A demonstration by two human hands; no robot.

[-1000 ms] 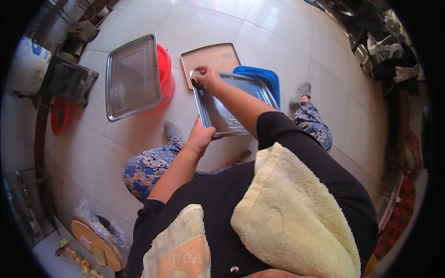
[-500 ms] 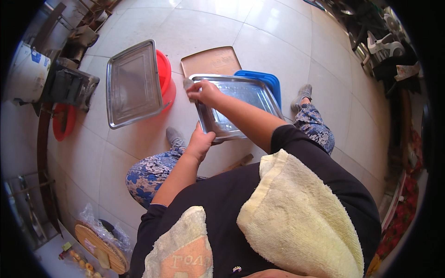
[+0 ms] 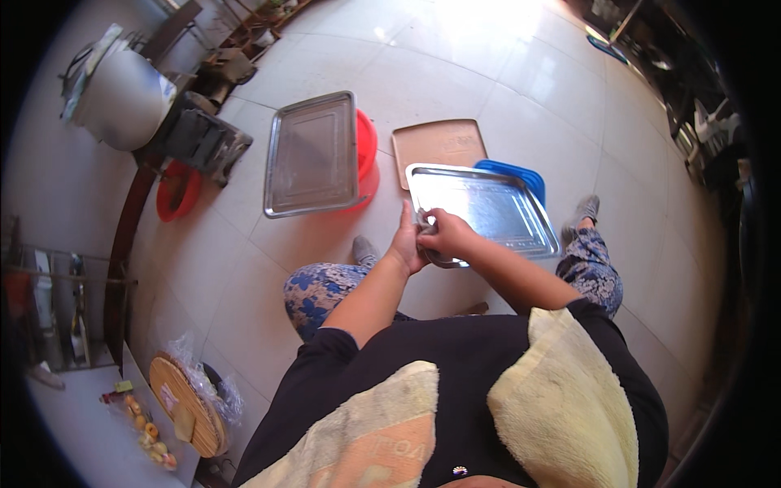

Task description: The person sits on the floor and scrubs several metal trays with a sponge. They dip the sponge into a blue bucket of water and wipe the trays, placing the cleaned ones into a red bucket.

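In the head view, the only one we have, we look down at a shiny metal tray point(image 3: 484, 207) in front of the body, its long side slanting down to the right. Our left hand point(image 3: 407, 246) is at the tray's left edge near the lower corner, fingers clamped on the rim, with one finger pointing up along the outside. Our right hand point(image 3: 450, 234) reaches across the tray's near corner to the same edge, touching the left hand, its fingers curled together on a small greyish wad point(image 3: 424, 218), too blurred for us to tell its material. The tray overlaps a blue tub point(image 3: 521, 173) at its upper right and the near part of a tan tray point(image 3: 439, 146) that lies on the tiled floor point(image 3: 529, 114). To the left, apart from the hands, we see a duller grey tray point(image 3: 313, 154) lying over a red tub point(image 3: 368, 146). The grey shoes point(image 3: 366, 250) stand on either side, below patterned blue trousers point(image 3: 321, 294). A pale yellow towel point(image 3: 569, 390) hangs over the black shirt point(image 3: 407, 342). At the far left we make out a white bucket point(image 3: 126, 98), a red basin point(image 3: 177, 191) and, lower down, a round wooden board point(image 3: 183, 398) beside crumpled clear plastic point(image 3: 230, 403)
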